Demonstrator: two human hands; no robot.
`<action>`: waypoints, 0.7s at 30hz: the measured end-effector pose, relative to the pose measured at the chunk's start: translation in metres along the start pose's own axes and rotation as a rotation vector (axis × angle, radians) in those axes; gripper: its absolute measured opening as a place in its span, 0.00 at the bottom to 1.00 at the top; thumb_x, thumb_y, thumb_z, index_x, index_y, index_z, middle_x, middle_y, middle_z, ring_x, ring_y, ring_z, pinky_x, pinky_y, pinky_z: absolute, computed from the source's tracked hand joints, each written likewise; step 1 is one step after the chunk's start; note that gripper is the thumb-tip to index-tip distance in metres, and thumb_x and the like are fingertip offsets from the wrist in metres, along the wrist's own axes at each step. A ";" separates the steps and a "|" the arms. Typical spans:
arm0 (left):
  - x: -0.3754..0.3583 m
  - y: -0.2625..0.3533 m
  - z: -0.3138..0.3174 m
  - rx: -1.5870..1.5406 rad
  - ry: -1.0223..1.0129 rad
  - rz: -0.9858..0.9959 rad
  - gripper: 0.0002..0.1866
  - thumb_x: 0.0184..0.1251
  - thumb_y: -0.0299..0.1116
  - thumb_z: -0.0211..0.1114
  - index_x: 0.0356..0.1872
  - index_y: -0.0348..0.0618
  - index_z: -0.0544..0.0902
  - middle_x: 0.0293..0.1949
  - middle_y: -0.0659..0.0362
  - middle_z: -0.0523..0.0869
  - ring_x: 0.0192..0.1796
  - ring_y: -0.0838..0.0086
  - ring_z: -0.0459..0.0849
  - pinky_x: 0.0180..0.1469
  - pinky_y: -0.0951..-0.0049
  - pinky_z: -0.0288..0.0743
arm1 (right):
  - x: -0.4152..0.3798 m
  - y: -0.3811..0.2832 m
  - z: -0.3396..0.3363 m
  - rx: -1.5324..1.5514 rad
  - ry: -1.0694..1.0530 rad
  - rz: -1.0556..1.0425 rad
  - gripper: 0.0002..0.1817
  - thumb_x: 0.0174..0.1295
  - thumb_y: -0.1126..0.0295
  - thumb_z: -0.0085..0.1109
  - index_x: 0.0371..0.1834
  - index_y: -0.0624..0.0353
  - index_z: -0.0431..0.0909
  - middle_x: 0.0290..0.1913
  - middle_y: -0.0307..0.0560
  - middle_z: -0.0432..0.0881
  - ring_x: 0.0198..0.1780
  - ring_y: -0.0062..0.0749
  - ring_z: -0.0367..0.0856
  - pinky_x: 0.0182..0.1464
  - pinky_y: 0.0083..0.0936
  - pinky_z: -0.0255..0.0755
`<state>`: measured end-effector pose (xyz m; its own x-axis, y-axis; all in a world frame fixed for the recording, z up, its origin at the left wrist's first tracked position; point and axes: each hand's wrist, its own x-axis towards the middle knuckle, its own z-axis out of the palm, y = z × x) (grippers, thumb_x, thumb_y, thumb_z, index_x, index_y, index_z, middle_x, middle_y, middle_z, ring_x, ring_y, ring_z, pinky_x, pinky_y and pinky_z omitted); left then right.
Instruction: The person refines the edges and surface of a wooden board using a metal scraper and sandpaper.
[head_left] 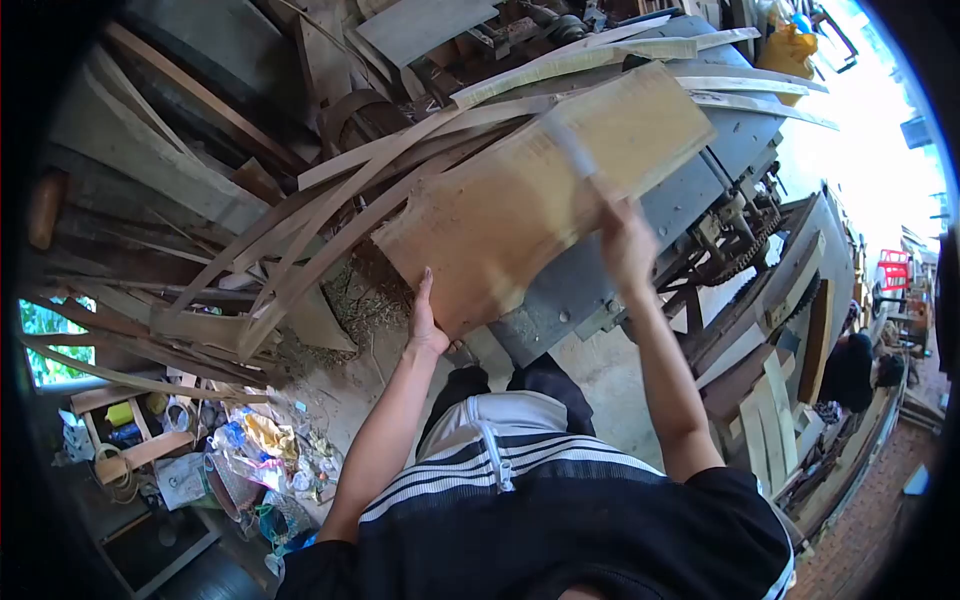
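**Board held over the machine**

Striped clothing [520,470] fills the near foreground. Beyond it, a wide board [530,195] is held tilted above a grey machine [680,200]. Its near edge is gripped by the left hand [427,320], its far side is clasped by the right hand [625,245]. Thin wood strips [330,200] are piled beside it.

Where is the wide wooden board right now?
In the head view the wide wooden board lies centre frame on the grey machine, held between the left hand and right hand, beside the pile of thin strips.
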<state>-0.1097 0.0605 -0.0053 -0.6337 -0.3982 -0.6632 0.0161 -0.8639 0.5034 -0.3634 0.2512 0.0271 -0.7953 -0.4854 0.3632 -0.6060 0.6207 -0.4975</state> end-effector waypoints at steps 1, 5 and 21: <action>0.002 0.002 -0.003 -0.011 -0.020 -0.006 0.39 0.68 0.62 0.60 0.71 0.46 0.68 0.66 0.54 0.76 0.67 0.59 0.75 0.66 0.52 0.71 | -0.022 -0.034 -0.008 0.022 -0.074 -0.096 0.27 0.63 0.70 0.56 0.66 0.31 0.76 0.45 0.47 0.80 0.39 0.49 0.84 0.38 0.41 0.80; 0.000 0.011 -0.018 -0.092 -0.104 -0.012 0.38 0.68 0.59 0.63 0.72 0.48 0.68 0.67 0.56 0.76 0.67 0.60 0.75 0.67 0.53 0.70 | -0.076 -0.087 -0.019 0.009 -0.305 -0.116 0.30 0.62 0.74 0.54 0.68 0.31 0.74 0.43 0.49 0.79 0.39 0.50 0.84 0.36 0.40 0.81; -0.004 0.015 -0.078 0.131 -0.055 0.076 0.23 0.73 0.45 0.64 0.64 0.50 0.74 0.61 0.60 0.79 0.62 0.70 0.77 0.64 0.61 0.72 | -0.011 -0.011 -0.046 0.429 -0.326 0.380 0.26 0.77 0.62 0.44 0.77 0.39 0.61 0.22 0.38 0.72 0.17 0.22 0.71 0.21 0.26 0.68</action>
<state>-0.0464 0.0252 -0.0387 -0.6758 -0.4404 -0.5911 -0.0328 -0.7832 0.6210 -0.3488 0.2782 0.0647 -0.8659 -0.4846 -0.1236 -0.1702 0.5180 -0.8383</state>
